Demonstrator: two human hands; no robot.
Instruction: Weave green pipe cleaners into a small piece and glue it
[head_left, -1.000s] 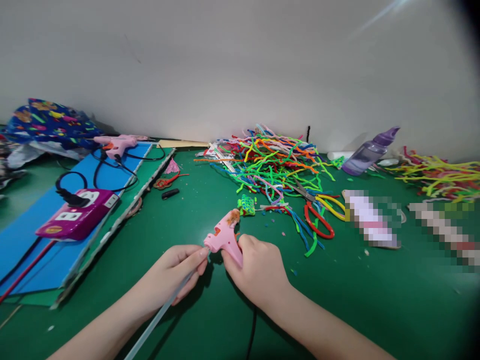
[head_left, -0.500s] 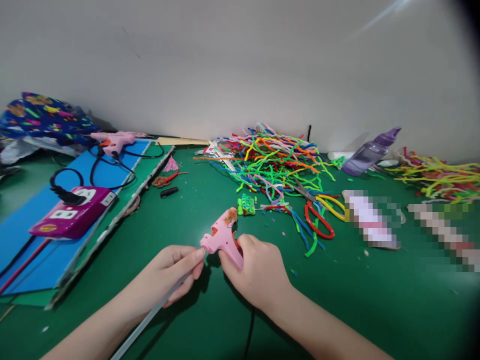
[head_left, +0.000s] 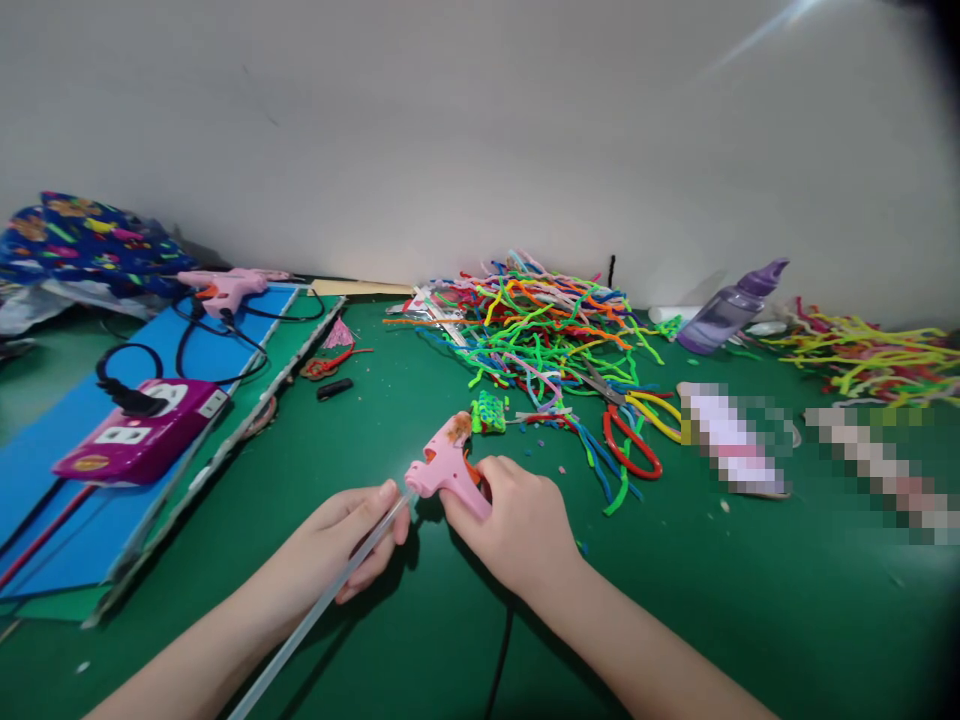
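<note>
My right hand point(head_left: 521, 525) is closed around the handle of a pink hot glue gun point(head_left: 448, 455). The gun's stained nozzle end points away from me, near a small green and blue patterned piece point(head_left: 489, 411). A long, translucent glue stick point(head_left: 322, 605) runs from the lower edge up to the rear of the gun. My left hand point(head_left: 367, 535) is closed on this stick just behind the gun, with the thumb along it and the fingers curled beneath. Part of the gun's handle and its trigger are covered by my right hand.
A purple power strip point(head_left: 142, 435) and a second pink glue gun point(head_left: 229, 287) lie on blue board at left. Pipe cleaners point(head_left: 547, 320) are heaped ahead. Scissors point(head_left: 634, 445) and a purple bottle point(head_left: 731, 310) lie right. A black cord point(head_left: 501, 655) trails below my right hand.
My left thumb has shifted back and up, so more of the glue stick shows by the gun's rear. The gun has tilted slightly, and the whole view has moved a little.
</note>
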